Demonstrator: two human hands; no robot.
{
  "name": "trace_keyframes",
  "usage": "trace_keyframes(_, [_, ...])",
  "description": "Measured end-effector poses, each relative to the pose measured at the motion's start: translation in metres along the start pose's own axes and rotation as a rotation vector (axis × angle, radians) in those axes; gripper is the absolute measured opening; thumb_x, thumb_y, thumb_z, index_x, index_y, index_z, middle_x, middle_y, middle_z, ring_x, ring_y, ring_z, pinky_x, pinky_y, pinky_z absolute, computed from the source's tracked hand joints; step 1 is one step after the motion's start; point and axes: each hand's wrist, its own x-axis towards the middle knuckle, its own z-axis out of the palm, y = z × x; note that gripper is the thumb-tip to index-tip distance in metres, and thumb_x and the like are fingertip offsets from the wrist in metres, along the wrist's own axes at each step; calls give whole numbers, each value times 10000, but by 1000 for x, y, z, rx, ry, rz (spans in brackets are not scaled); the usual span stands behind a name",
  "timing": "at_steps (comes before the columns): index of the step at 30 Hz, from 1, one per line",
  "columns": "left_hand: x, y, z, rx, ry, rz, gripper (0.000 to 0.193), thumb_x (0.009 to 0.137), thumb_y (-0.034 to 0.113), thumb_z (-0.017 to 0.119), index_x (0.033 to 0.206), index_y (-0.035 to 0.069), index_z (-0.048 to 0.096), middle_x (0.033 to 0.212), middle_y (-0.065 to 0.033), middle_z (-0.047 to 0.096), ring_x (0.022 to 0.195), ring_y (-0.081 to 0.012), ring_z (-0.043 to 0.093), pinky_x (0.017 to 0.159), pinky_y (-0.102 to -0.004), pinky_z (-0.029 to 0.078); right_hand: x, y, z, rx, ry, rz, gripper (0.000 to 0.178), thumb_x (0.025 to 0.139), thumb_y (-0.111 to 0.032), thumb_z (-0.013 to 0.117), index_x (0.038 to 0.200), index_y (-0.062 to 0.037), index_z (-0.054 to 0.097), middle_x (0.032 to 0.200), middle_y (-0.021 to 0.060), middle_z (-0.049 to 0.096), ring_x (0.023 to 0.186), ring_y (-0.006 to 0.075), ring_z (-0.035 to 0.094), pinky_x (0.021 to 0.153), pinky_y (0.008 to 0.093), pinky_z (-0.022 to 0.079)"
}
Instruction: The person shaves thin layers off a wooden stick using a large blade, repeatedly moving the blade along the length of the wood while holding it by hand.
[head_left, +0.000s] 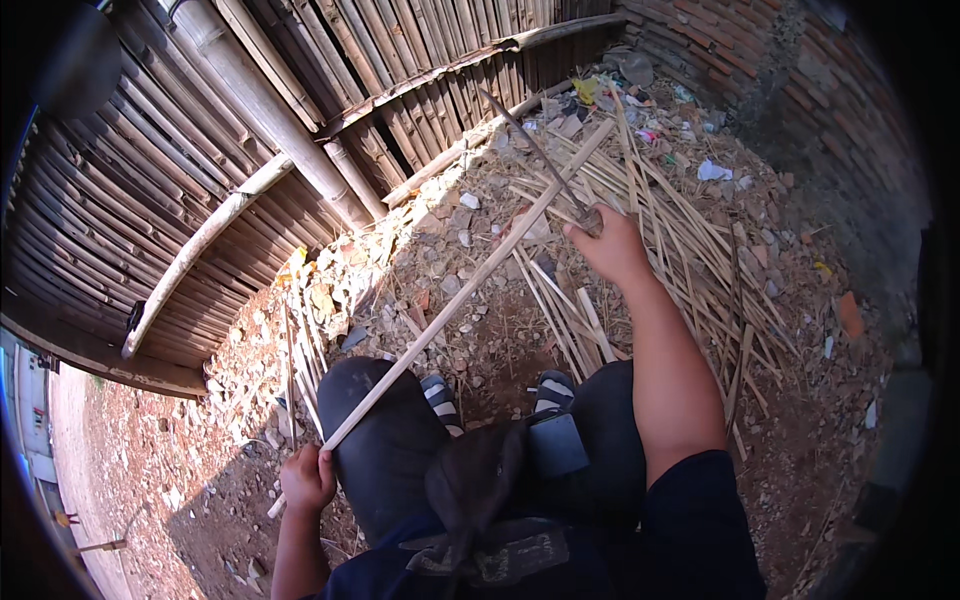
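Note:
My left hand (307, 478) is closed around the near end of a long, pale bamboo strip (455, 305). The strip runs diagonally over my left knee and away to the upper right. In my right hand (612, 248) is the handle of a machete (527, 138) with a long, dark, slightly curved blade. That blade crosses the strip near its far part; whether the two touch, I cannot tell. Beyond and right of my right hand lies a pile of split bamboo strips (700, 270). A few shorter strips (562, 315) lie on the ground between my feet and that hand.
A bamboo slat wall (250, 110) with thick poles stands at the upper left, and a brick wall (720, 50) at the upper right. Stones, litter and dry scraps cover the ground (450, 250). More strips (300, 340) lie beside my left knee. A dark phone-like rectangle (558, 445) rests on my lap.

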Motion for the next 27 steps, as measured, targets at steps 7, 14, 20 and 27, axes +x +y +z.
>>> trace_keyframes(7, [3, 7, -14, 17, -83, -87, 318, 1005, 259, 551, 762, 57, 516, 621, -215, 565, 583, -457, 595, 541, -543, 446, -24, -42, 12, -401, -413, -236, 390, 849, -363, 769, 1175, -156, 717, 972, 155, 737, 968, 363, 711, 835, 485, 566])
trace_keyframes(14, [4, 3, -5, 17, -93, -120, 373, 997, 347, 580, 762, 62, 529, 630, -205, 594, 603, -450, 621, 572, -537, 482, 3, -8, 10, -148, -326, 26, 392, 873, -324, 765, 1174, -79, 706, 997, 185, 737, 991, 387, 702, 859, 467, 560])
trace_keyframes(20, [4, 0, -2, -14, -97, -111, 395, 1009, 345, 570, 746, 53, 533, 626, -215, 590, 602, -460, 614, 568, -547, 466, -13, -26, 8, -206, -225, -65, 424, 853, -309, 768, 1200, -76, 699, 1029, 219, 731, 1011, 393, 697, 889, 483, 550])
trace_keyframes(27, [3, 0, -5, -78, -131, -118, 401, 1017, 339, 558, 747, 44, 528, 614, -220, 580, 601, -472, 605, 565, -548, 460, -26, -42, 21, -205, -400, -277, 336, 826, -286, 761, 1119, -128, 726, 882, 157, 732, 897, 359, 710, 795, 480, 559])
